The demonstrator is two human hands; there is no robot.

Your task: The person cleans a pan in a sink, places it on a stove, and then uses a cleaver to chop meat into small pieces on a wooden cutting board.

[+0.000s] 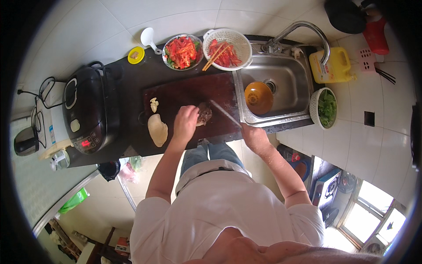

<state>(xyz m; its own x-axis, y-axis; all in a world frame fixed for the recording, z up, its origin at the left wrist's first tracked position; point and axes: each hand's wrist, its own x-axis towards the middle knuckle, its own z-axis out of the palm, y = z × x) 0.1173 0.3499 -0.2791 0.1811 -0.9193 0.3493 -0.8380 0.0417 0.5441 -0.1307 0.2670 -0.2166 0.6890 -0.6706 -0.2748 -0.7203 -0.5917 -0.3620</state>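
A dark red cutting board (184,89) lies on the black counter. On it my left hand (187,121) rests with bent fingers against the left side of a piece of dark brown meat (204,114). My right hand (254,136) grips a knife (226,113) at the board's right edge; its blade points up and left, just right of the meat and apart from it. Its handle is hidden in my fist. Left of my left hand lie peeled garlic cloves (154,105) and a pale, smooth, flat oval piece of food (157,130).
Behind the board stand a plate of sliced red peppers (183,52) and a white colander (245,49) with peppers and chopsticks. A steel sink (293,76) holding an orange bowl (258,98) is at right, a basket of greens (327,109) beyond. A black rice cooker (87,109) stands left.
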